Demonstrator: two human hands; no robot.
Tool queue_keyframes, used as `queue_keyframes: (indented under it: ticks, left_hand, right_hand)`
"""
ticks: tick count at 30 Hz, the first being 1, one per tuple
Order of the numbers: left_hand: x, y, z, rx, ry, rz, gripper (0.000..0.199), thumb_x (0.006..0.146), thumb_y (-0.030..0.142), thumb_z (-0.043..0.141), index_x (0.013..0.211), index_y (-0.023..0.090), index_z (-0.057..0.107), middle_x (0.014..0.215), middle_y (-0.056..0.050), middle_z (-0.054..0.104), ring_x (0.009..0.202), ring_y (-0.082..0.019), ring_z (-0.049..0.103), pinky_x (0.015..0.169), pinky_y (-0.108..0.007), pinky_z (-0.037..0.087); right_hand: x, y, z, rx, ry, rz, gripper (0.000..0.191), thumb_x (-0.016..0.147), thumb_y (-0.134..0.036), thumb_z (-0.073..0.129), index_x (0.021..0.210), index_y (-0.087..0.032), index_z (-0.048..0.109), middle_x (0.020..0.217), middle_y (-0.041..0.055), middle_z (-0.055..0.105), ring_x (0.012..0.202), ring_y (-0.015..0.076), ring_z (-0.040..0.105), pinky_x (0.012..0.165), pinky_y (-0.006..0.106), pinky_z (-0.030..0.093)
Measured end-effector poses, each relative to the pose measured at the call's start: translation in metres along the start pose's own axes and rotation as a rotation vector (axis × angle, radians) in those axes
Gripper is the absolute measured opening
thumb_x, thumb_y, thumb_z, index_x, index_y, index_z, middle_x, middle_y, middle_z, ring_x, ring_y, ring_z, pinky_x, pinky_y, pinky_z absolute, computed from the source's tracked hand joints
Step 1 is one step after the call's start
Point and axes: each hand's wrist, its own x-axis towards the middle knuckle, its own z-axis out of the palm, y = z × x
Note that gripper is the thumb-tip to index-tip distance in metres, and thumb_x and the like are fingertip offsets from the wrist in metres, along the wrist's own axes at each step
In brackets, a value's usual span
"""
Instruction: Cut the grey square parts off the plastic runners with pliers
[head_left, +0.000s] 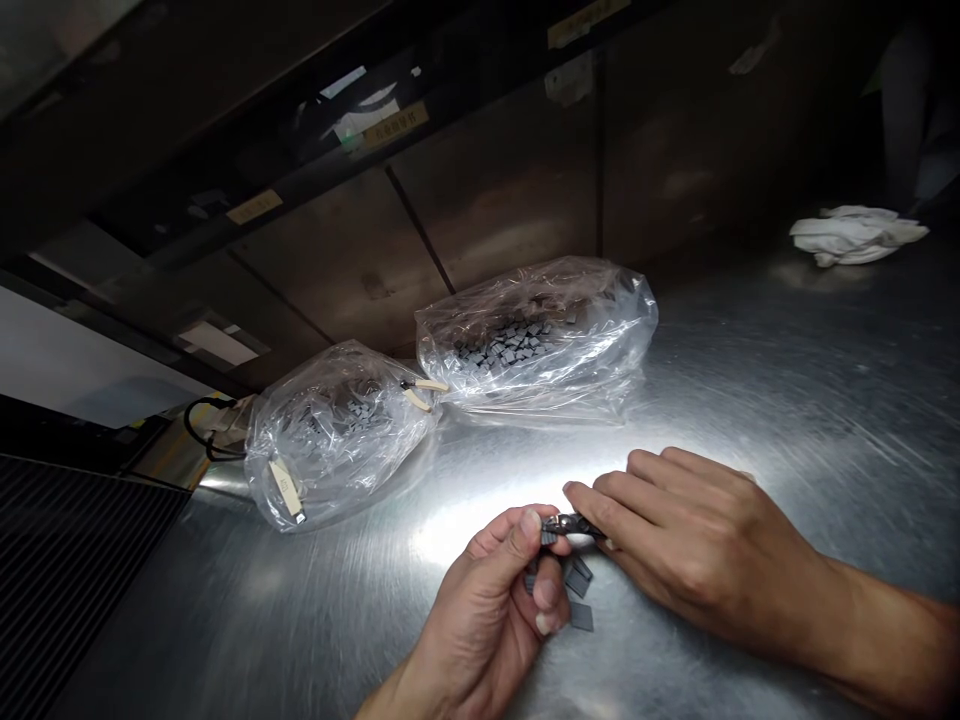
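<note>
The left hand (480,610) sits at approx 6 o'clock in the view, thumb & fingertips nearly closed in a tight pinch on a gray chip (548,537), mostly hidden by the thumb. The right hand (697,540) comes in from 4 o'clock, its thumb & fingers closed on a small dark metal piece (571,524), right up against the left thumb. Exact shape of the piece can't be told; fingers cover part of it.

More flat gray chips (578,578) lie just below the left fingers on the steel table (825,400), with a brushed, shiny, likely slick top. Chips look small, thin, stiff & prob. hard, maybe brittle at the corners. Best held by the edges in a fingertip pinch; flat ones could be awkward to lift off the steel.

At 11 o'clock from the hands, 2 clear plastic bags (536,330) of chips sit touching, closed with tan ties (424,386). A crumpled white cloth (855,235) lies at 2 o'clock, and a black cable (206,430) loops at 9–10 o'clock.
</note>
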Motion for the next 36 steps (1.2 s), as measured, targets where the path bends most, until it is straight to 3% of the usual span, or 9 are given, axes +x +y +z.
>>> queue_keyframes:
  ticks: [13,26,36]
  left_hand:
    - [-0.0015,0.0009,0.0003,0.006,0.024,0.005,0.02,0.082,0.025,0.088,0.091,0.01,0.08,0.077,-0.003,0.069,0.05,-0.002,0.048,0.045,-0.014,0.043]
    - [0.0002,0.0011,0.0014,0.006,0.04,0.014,0.023,0.084,0.029,0.086,0.097,0.012,0.078,0.08,-0.002,0.07,0.051,-0.003,0.05,0.046,-0.015,0.045]
    - [-0.0012,0.0019,0.002,0.008,0.041,0.014,0.02,0.085,0.026,0.085,0.098,0.012,0.08,0.079,-0.003,0.07,0.051,-0.003,0.05,0.046,-0.014,0.045]
  right_hand:
    - [0.0001,0.0008,0.0002,0.01,-0.011,-0.007,0.023,0.099,-0.006,0.052,0.11,-0.011,0.071,0.071,0.0004,0.057,0.065,0.0201,0.048,0.064,0.038,0.03]
    - [-0.0002,0.0063,-0.0003,0.115,-0.054,0.113,0.015,0.1,-0.018,0.056,0.104,-0.017,0.071,0.077,0.0004,0.062,0.072,0.0203,0.054,0.068,0.037,0.033]
    - [0.0031,0.0034,-0.0028,0.003,-0.035,0.052,0.02,0.095,-0.006,0.054,0.097,-0.015,0.072,0.073,0.0011,0.06,0.068,0.0208,0.049,0.066,0.038,0.03]
